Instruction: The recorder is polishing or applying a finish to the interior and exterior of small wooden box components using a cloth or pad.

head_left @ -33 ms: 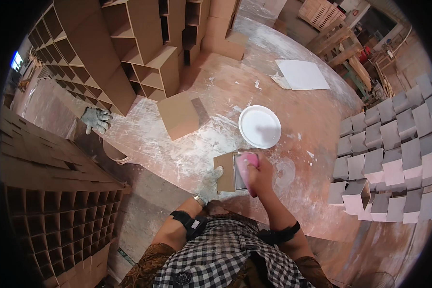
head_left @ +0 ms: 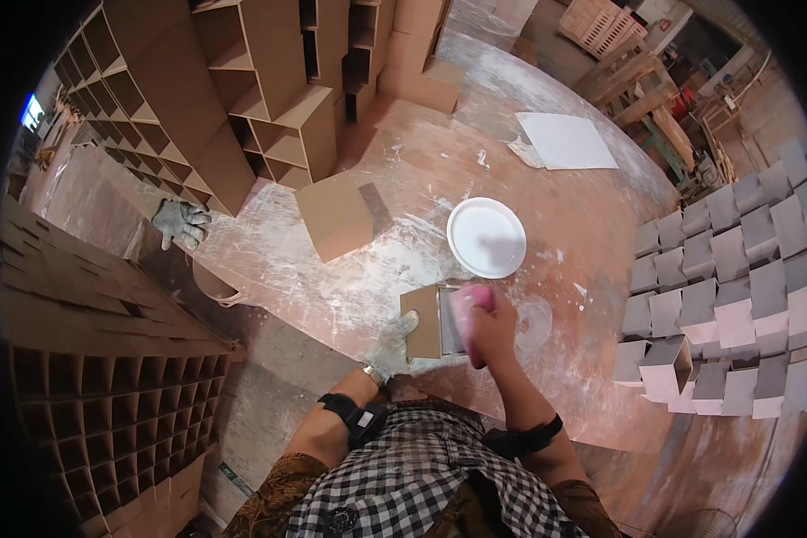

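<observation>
A small cardboard box (head_left: 422, 325) lies on the worktable in front of me, its left part brown and its right part grey. My left hand (head_left: 391, 348), in a pale grey work glove, is closed on the box's left edge with the thumb on top. My bare right hand (head_left: 496, 334) grips a pink sponge-like pad (head_left: 472, 309) over the box's grey part. The hand hides part of the pad, so its exact kind cannot be told. Just beyond stands a round white tub (head_left: 485, 238) with something white in it.
Beyond the box lies a flat brown board (head_left: 334, 215). A white sheet (head_left: 568, 141) is farther back. Stacked grey boxes (head_left: 726, 296) fill the right side. Brown compartment boxes (head_left: 269, 143) stand at the back left, with more (head_left: 121, 430) at the near left. A glove (head_left: 181, 222) rests on the table's left edge.
My right hand has shifted slightly to the right with the pink pad, showing more of the grey part. The left hand and the box have hardly moved.
</observation>
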A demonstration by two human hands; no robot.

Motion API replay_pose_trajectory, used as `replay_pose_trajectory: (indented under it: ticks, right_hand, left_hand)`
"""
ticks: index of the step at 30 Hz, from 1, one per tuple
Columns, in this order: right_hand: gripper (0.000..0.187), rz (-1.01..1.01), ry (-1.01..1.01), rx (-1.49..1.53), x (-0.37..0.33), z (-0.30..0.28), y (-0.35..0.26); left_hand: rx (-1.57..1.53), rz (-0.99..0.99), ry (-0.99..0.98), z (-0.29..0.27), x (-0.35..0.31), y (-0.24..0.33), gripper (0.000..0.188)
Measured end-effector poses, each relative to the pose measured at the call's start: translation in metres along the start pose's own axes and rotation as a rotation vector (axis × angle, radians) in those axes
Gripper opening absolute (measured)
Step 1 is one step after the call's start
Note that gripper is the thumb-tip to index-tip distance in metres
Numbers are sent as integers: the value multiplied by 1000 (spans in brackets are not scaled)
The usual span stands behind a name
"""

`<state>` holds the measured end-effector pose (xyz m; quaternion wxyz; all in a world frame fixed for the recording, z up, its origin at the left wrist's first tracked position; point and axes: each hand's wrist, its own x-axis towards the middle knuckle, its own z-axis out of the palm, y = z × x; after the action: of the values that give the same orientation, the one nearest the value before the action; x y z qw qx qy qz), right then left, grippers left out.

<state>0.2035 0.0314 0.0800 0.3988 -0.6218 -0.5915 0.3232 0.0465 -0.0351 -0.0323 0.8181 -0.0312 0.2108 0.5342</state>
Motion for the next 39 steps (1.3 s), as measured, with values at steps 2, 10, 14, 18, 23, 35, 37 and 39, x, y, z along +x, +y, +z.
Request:
replay_pose_trajectory:
  ticks: [2,10,14,18,23,35,37,39]
  right_hand:
    - [21,283,142,270,12,-8,6]
    - [28,-7,-24,-404,18,16,-34]
    - [26,-224,-125,-353,-2,18,-56]
    - [26,-471,-502,-344,-7,-19,-45]
    - [30,-47,-190,149,17,-13,-28]
    - [29,-628,-760,-236,-15,-41,-46]
    - [24,-435,-770,29,1,-39,-43]
    - [30,-284,-591,26,17,-24,-38]
  left_hand:
    - [0,-30,5,1,-1,1,46]
    - [41,-32,35,12,-7,5,47]
    - [86,-23,35,18,-13,9,46]
    - [66,-56,27,23,-12,11,49]
    - [64,-42,-18,23,-10,11,49]
    - [37,-152,-20,14,-5,14,45]
    - [65,-139,28,14,-5,13,45]
    - [40,-96,-20,14,-6,10,46]
